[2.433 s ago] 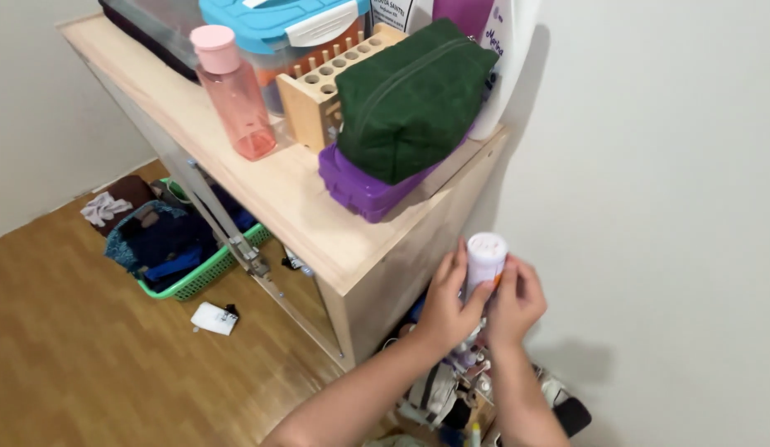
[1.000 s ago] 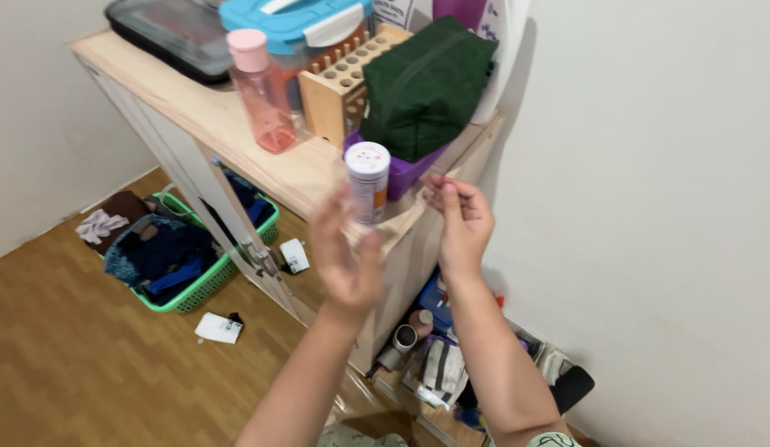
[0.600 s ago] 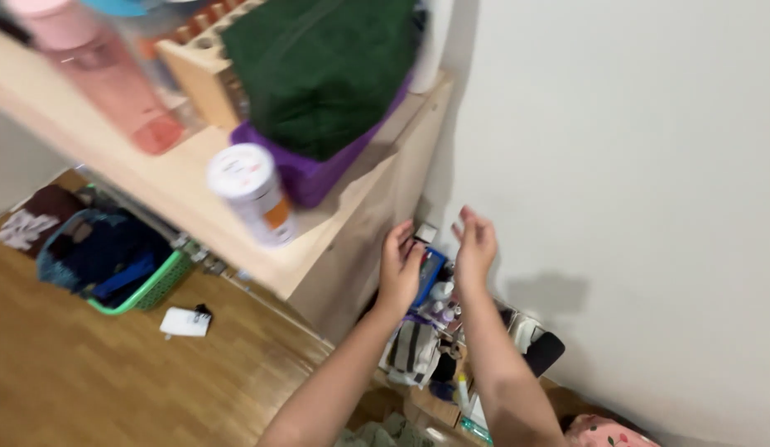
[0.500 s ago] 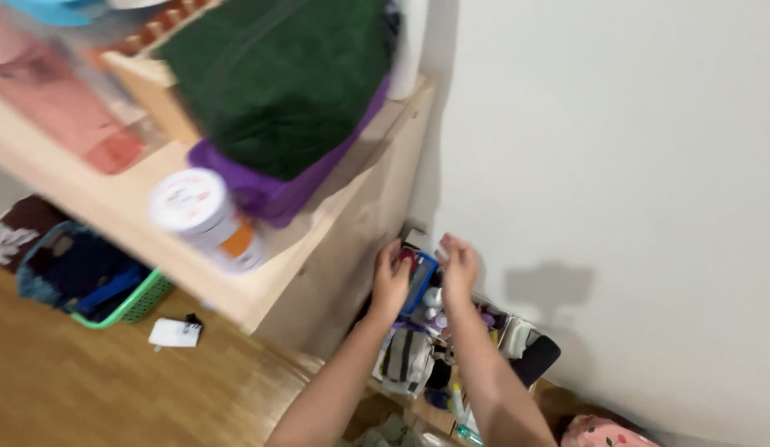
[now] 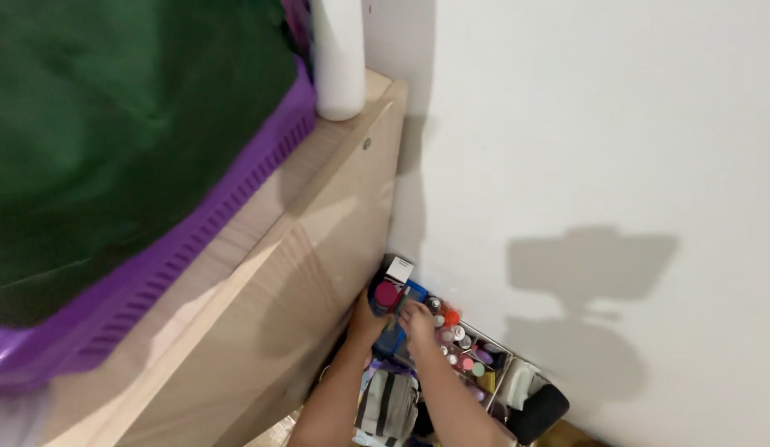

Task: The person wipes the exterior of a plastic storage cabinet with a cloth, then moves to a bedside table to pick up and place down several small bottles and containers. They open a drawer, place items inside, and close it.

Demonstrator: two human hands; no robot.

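Your left hand [image 5: 367, 319] and right hand [image 5: 418, 319] are down in the floor clutter by a blue box [image 5: 395, 335]; I can't tell their grip.

Smooth pale wood cabinet [image 5: 261, 273], ribbed purple plastic tray [image 5: 194, 240]

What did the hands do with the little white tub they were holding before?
They let it go on the wooden shelf top, then both went down. Now the left hand and right hand reach among small bottles by the wall. The green pouch stayed on the purple box.
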